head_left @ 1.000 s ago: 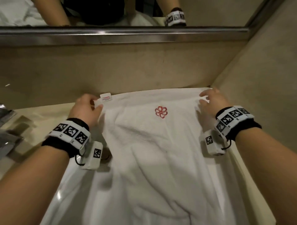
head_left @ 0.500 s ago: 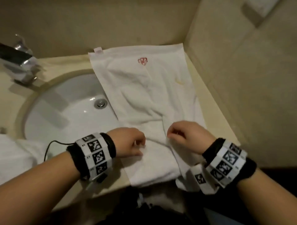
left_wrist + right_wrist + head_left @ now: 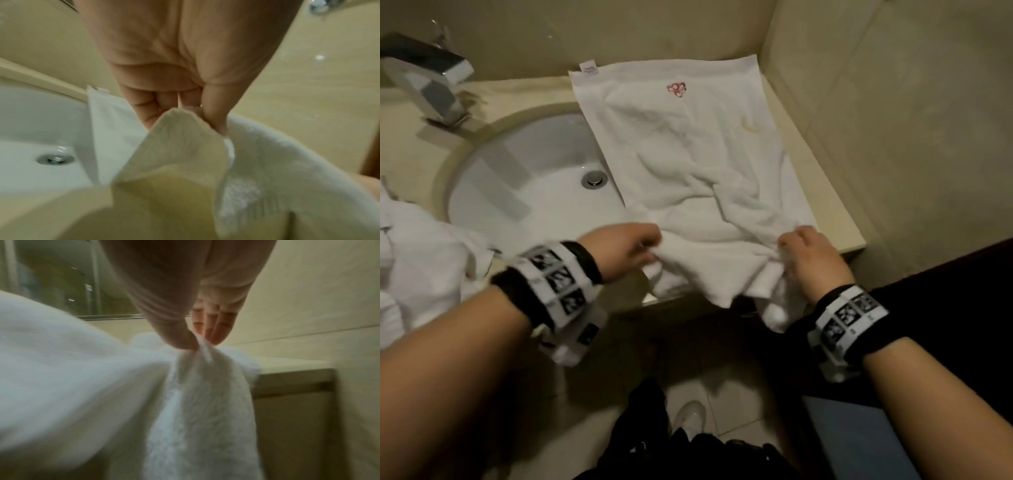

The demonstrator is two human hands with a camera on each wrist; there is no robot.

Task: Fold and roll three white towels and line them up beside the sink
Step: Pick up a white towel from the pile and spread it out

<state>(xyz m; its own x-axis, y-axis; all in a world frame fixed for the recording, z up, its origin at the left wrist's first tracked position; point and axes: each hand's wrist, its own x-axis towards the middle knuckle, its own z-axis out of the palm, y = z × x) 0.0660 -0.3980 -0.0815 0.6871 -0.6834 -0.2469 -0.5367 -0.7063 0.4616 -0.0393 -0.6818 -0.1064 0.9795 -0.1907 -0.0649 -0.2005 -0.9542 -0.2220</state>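
A white towel (image 3: 698, 147) with a small red emblem lies spread on the beige counter to the right of the sink (image 3: 524, 178), its left edge overlapping the basin. Its near end hangs over the counter's front edge. My left hand (image 3: 633, 245) pinches the near left part of the towel (image 3: 185, 139) between thumb and fingers. My right hand (image 3: 799, 253) pinches the near right part of the towel (image 3: 201, 386) the same way. Both gripped parts are lifted a little off the counter.
A chrome faucet (image 3: 424, 82) stands at the back left of the basin. More white cloth (image 3: 417, 260) is heaped on the counter at the far left. A wall (image 3: 893, 120) bounds the counter on the right. The tiled floor (image 3: 722, 394) lies below.
My hands left the towel's far corners and came back to its near end, where each now pinches the cloth. The head view tilted down from the mirror to the counter and floor.
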